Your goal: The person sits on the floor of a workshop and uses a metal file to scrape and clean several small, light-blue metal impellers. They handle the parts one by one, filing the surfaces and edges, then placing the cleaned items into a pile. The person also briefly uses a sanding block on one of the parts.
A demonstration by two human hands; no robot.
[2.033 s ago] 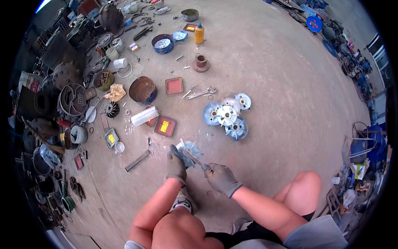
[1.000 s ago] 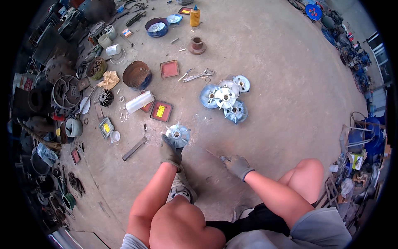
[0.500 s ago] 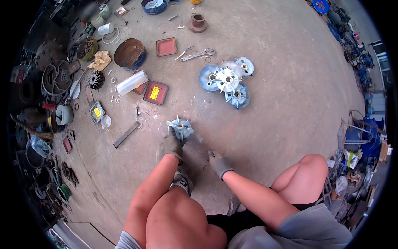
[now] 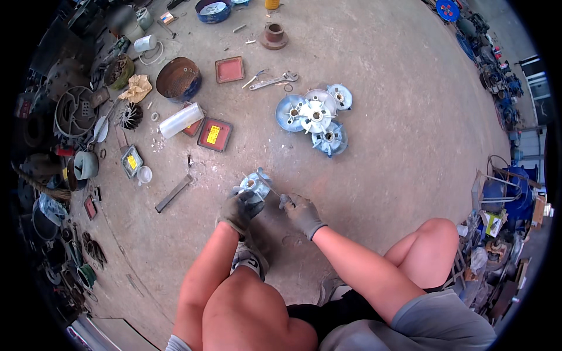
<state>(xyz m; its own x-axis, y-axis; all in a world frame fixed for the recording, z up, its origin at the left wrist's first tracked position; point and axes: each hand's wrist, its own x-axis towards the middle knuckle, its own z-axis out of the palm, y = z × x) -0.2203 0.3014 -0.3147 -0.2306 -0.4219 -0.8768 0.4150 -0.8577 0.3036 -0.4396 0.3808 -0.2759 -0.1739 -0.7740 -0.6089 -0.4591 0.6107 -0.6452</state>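
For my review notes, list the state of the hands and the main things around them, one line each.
Left hand: gloved, gripping the finned part
Finned part: held at its near side
Right hand: gloved, closed on the hand tool
Hand tool: held against or over the finned part
Wrench: lying flat
Round pan: open-topped
Clear roll: on its side
Flanged collar: upright

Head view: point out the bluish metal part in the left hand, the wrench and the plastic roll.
Bluish metal part (image 4: pixel 256 185), head view: face beside the central hole.
Wrench (image 4: pixel 271 82), head view: middle of the handle.
Plastic roll (image 4: pixel 181 120), head view: middle of its side.
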